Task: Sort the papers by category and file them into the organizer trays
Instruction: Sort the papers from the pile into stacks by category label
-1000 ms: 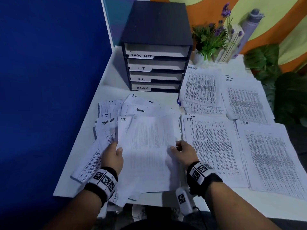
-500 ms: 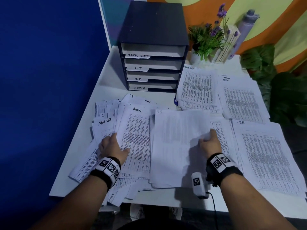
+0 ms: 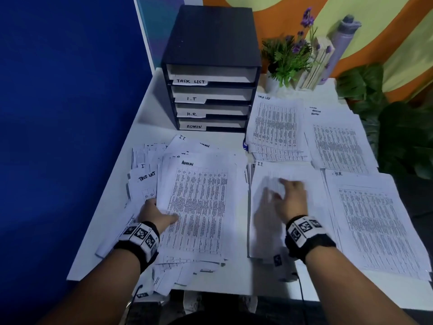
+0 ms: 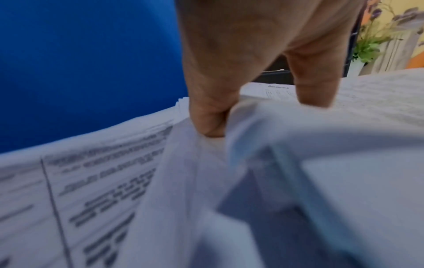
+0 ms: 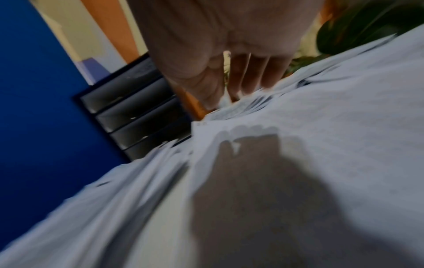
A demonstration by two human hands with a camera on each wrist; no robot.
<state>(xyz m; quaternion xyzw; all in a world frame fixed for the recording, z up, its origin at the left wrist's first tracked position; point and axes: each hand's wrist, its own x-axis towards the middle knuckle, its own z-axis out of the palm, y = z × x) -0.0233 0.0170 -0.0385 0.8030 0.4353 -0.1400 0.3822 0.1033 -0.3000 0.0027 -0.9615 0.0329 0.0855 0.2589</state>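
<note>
Papers, unsorted heap (image 3: 187,200): fanned loosely on the white desk (image 3: 117,231) in front of you, left of centre; long axis runs away from you, headings at the far end; top sheet reads ADMIN
Organizer trays (image 3: 210,90): at the back of the desk, open fronts facing you; labelled TASK LIST, I.T, H.R., ADMIN from top down
Sorted piles: I.T. pile (image 3: 281,174) and H.R. pile (image 3: 375,219) near you on the right; two more behind them
Handling: thin, limp, slippery sheets; you will likely do best pinching a long edge
Left hand (image 3: 154,213): thumb above, fingers tucked beneath, gripping the heap's left edge
Right hand (image 3: 288,198): blurred, fingers straight over the I.T. pile, holding nothing
</note>
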